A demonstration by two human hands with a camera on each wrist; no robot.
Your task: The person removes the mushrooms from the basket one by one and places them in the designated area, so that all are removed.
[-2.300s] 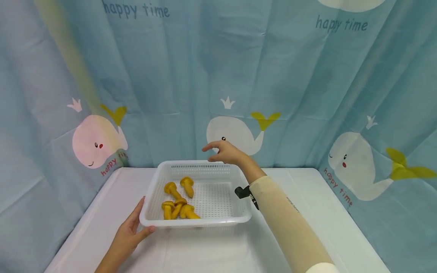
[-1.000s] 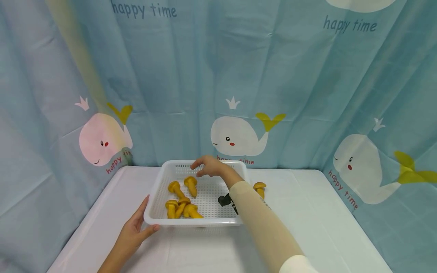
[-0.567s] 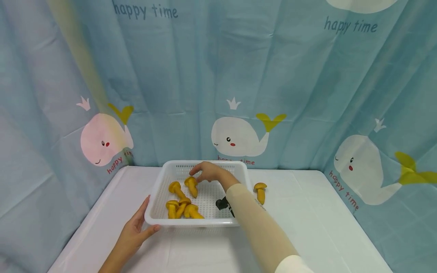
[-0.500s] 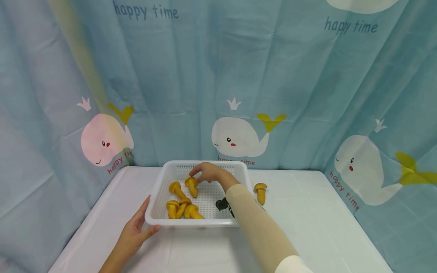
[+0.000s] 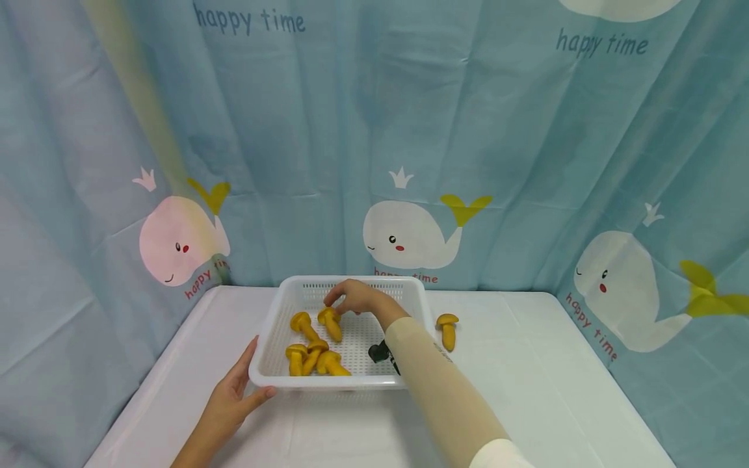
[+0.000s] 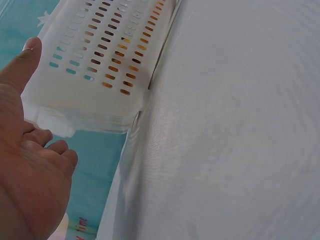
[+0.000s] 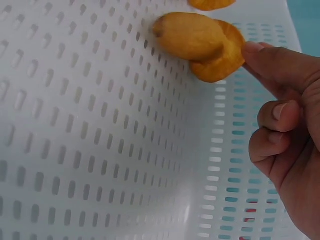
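A beige sleeve (image 5: pixel 450 390) hides the near right corner of a white basket (image 5: pixel 328 383), the left forearm (image 5: pixel 194 443) cropped below its left side.

Right-hand fingers (image 5: pixel 336 294) pinch a yellow mushroom (image 5: pixel 333 329) inside the white basket (image 5: pixel 328 383).

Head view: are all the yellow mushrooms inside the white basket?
No, one yellow mushroom lies on the white table, right of the basket.

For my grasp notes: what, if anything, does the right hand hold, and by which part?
The right hand pinches a yellow mushroom by the edge of its cap.
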